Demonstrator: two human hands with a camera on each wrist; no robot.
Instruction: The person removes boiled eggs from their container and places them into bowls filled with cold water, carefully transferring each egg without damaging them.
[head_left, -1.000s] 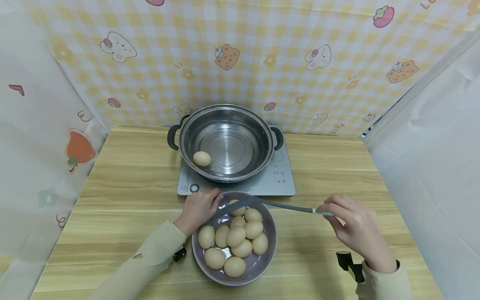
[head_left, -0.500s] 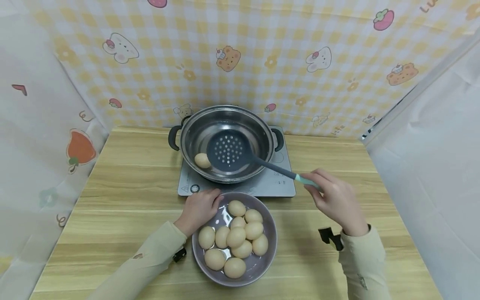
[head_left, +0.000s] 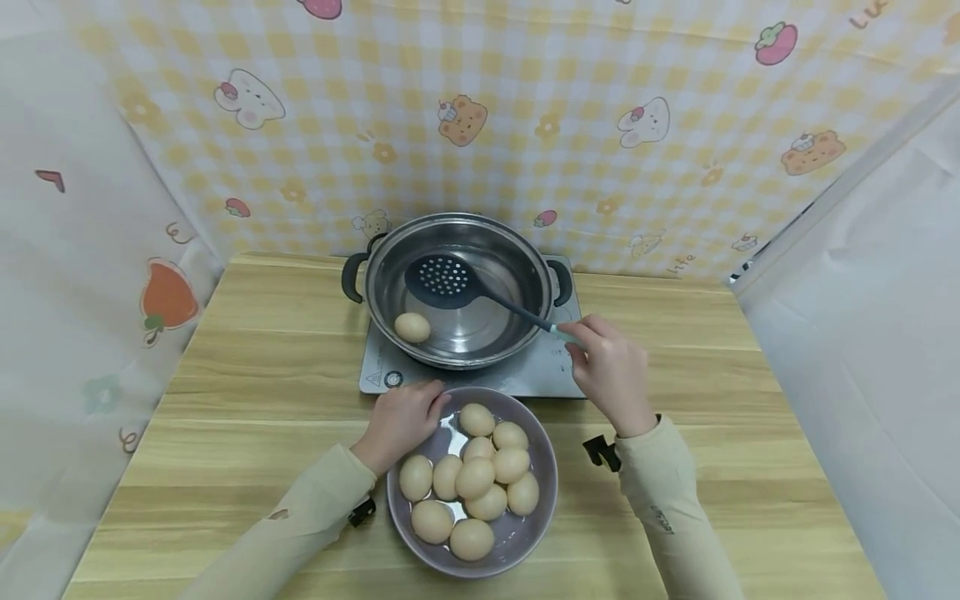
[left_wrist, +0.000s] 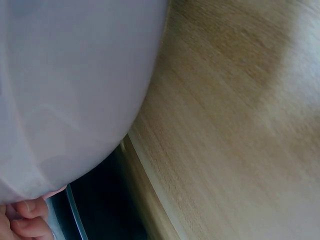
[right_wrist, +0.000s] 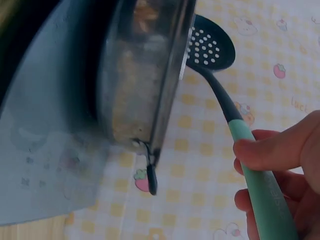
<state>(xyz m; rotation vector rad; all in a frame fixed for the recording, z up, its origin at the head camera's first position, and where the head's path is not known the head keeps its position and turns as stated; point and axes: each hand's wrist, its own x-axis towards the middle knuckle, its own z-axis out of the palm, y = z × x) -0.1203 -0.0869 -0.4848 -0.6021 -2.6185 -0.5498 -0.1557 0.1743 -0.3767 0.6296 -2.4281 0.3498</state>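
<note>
My right hand (head_left: 615, 379) grips the green handle of a slotted skimmer (head_left: 450, 287), also seen in the right wrist view (right_wrist: 260, 185). Its dark, perforated head tilts over the inside of a wide steel pot (head_left: 480, 333). One brown egg (head_left: 412, 327) lies at the pot's front left, apart from the skimmer. In front of the pot stands a purple-grey bowl (head_left: 521, 537) holding several eggs (head_left: 475, 477). My left hand (head_left: 397, 425) holds the bowl's upper left rim, thumb towards the inside. Curled fingers (left_wrist: 31, 220) show against the rim in the left wrist view.
The pot sits on a flat induction cooker (head_left: 536, 382), its black side handles (head_left: 352, 277) sticking out left and right. Wooden tabletop (head_left: 720, 400) extends on both sides. A yellow checked curtain (head_left: 510, 167) hangs close behind the pot; white sheets flank the table.
My right hand has moved left and towards the pot, carrying the skimmer from above the bowl to over the pot, its head now farther back. My left hand stays on the bowl.
</note>
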